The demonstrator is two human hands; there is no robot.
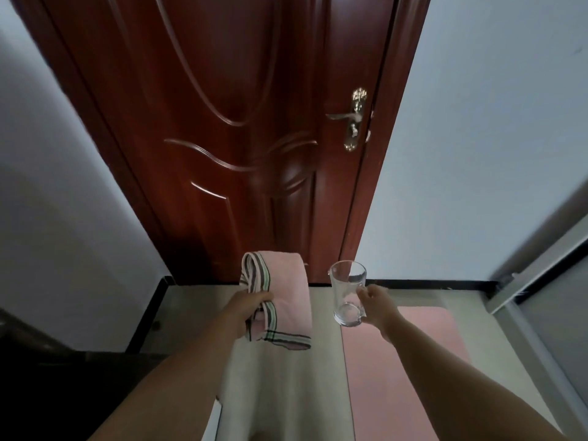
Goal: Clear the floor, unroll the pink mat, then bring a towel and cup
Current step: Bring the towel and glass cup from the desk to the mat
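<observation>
**Towel and cup in hand, mat laid out below**

I have both items up in front of me. My left hand point(254, 305) is clenched around the pink striped towel point(288, 294), which hangs folded over it at about 11 o'clock from frame centre-bottom. My right hand point(375, 305) is wrapped on the handle of the clear glass cup point(347, 292), held upright and apparently empty, at roughly 1 o'clock. The pink mat point(413, 361) lies flat on the floor point(286, 393) under my right forearm, running off toward 5 o'clock.

I judge the carrying step nearly done; what remains is setting both things down by the mat. To do it well I would lower the cup first, keeping it level, onto bare floor just beside the mat edge rather than on the soft surface, where it might tip. Then lay the towel on the mat without letting its loose striped end drag.

The dark red door point(222, 138) stands closed at 12 o'clock, its brass handle point(353, 117) toward 1 o'clock. A sliding-door frame point(541, 265) runs along 3 o'clock; dark furniture point(47, 377) crowds 8 o'clock, narrowing my room there.
</observation>
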